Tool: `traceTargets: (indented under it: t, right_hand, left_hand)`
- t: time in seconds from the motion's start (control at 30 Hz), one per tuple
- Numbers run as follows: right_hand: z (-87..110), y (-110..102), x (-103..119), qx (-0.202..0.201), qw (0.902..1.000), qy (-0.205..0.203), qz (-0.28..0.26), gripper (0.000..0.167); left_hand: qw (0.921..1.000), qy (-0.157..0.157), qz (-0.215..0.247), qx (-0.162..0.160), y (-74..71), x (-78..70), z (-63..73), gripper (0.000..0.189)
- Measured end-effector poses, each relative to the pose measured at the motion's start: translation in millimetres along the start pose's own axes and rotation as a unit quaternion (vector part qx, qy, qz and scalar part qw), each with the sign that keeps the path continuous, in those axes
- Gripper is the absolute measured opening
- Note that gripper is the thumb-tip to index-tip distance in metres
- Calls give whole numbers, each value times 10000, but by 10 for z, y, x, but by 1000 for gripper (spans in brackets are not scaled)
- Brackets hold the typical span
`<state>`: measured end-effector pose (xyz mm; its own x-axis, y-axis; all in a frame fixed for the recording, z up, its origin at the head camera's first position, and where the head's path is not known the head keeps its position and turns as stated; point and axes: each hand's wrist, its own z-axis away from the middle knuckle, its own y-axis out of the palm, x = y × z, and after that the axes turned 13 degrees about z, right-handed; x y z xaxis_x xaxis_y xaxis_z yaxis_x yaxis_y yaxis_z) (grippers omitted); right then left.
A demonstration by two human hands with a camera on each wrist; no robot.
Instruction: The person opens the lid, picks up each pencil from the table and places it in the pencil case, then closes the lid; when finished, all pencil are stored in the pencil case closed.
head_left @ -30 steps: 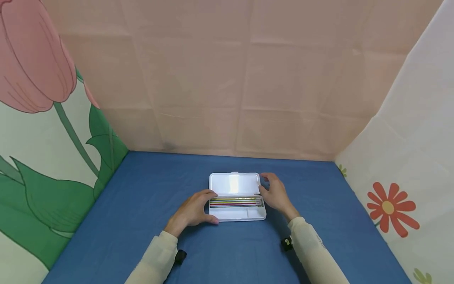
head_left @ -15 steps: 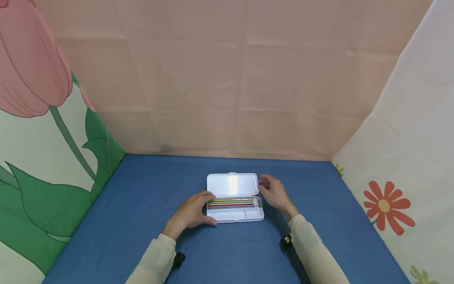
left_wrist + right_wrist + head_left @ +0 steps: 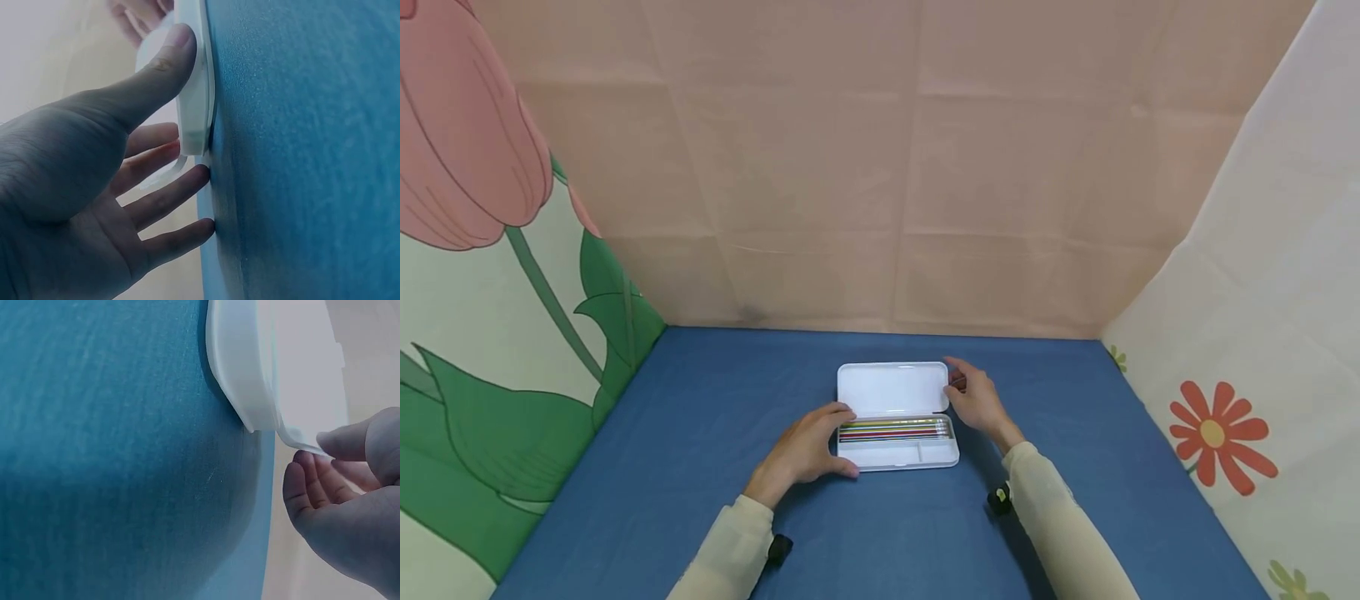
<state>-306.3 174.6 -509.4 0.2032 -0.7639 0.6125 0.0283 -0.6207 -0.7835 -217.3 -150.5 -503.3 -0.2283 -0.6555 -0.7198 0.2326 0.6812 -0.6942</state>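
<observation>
A white pencil case [image 3: 880, 456] lies unfolded on the blue cloth, several colored pencils [image 3: 891, 430] side by side in its base. My left hand [image 3: 806, 444] grips the base at its left end, thumb at the front edge and fingers toward the back. In the left wrist view the thumb [image 3: 169, 62] presses on the case's side wall. At the right edge of the raised lid [image 3: 891, 387], my right hand [image 3: 979, 404] pinches the rim. The right wrist view has the thumb [image 3: 344, 442] on the lid's inner face, with curled fingers behind it.
A blue cloth [image 3: 700, 392] covers the table. Behind it rises a beige fabric wall [image 3: 820, 183]. A tulip-patterned panel [image 3: 475, 308] stands on the left, and a white panel with a red flower [image 3: 1213, 433] on the right.
The lid has tilted up slightly and the bright glare on it is gone. My right hand has risen a little with it, while the left stays at the base.
</observation>
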Motion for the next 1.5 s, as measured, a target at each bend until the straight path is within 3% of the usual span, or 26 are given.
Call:
traceTargets:
  t: [0.33,0.6,0.77,1.03,1.13,1.23,1.37,1.5]
  right_hand:
    - [90,-64,-62,-129,9994,-318,110,54]
    - [253,-169,7,-221,9971,-645,341,48]
    - [369,-238,26,-180,9959,-811,353,43]
    - [529,-291,30,-199,9910,-1069,777,35]
    - [579,-320,35,-62,9899,-1151,822,32]
    - [627,-356,33,129,9887,-1231,845,30]
    - [697,-392,5,585,9867,-1286,808,31]
    - [766,-402,-33,996,9817,-1376,865,42]
  left_hand:
    - [9970,257,-455,-575,38,-45,-29,157]
    - [9946,472,-564,-726,34,-88,4,163]
    - [9910,578,-911,-792,45,-116,14,161]
    - [9745,1016,-1707,-1040,53,-166,49,134]
    - [9716,1190,-1769,-1026,33,-187,69,119]
    - [9772,1280,-1451,-877,-2,-205,82,100]
    - [9884,1283,-613,-541,-56,-208,88,68]
    - [9925,1188,-51,-269,-99,-185,85,31]
